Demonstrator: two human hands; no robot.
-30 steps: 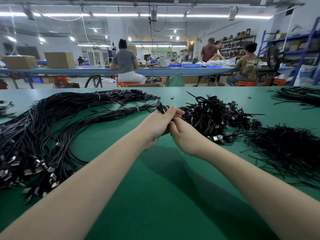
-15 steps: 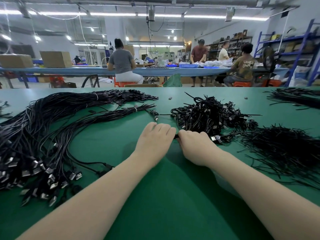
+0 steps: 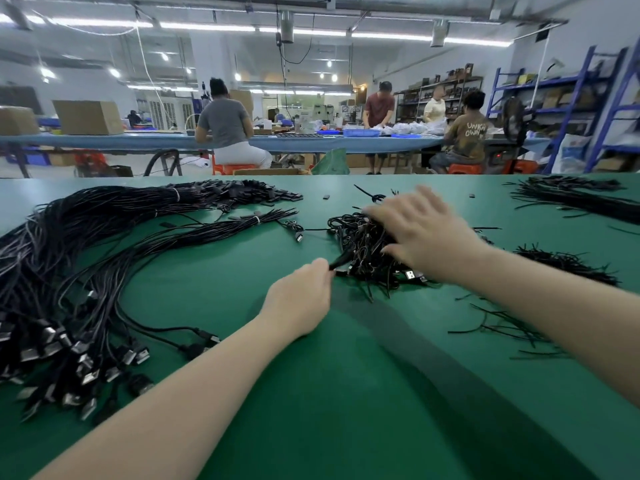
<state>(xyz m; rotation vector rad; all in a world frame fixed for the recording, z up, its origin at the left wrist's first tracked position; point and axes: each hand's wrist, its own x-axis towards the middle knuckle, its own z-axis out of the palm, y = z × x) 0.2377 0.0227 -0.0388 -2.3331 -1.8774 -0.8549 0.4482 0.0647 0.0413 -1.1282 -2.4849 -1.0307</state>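
Pinching the end of a black cable point(image 3: 341, 262) with the left hand point(image 3: 299, 299), fingers curled around it at the near-left edge of the tangled pile point(image 3: 360, 244). Spreading the right hand point(image 3: 427, 233) wide and flat over the top of that pile, fingers straight and blurred; hard to tell whether pressing down or only hovering. Probably drawing one cable free while pinning the rest.

Risks from here: pulling too fast and dragging neighbouring loops and plugs out with it, given so much knotting in the heap; or losing the thin cable from the pinch if snagged.

Further out on the green table point(image 3: 346, 393): long bundled cables point(image 3: 86, 271) fanned to the left, well apart; a loose plug point(image 3: 298, 235) between those and the pile; a heap of black ties point(image 3: 568, 265) to the right, near enough to get swept in.
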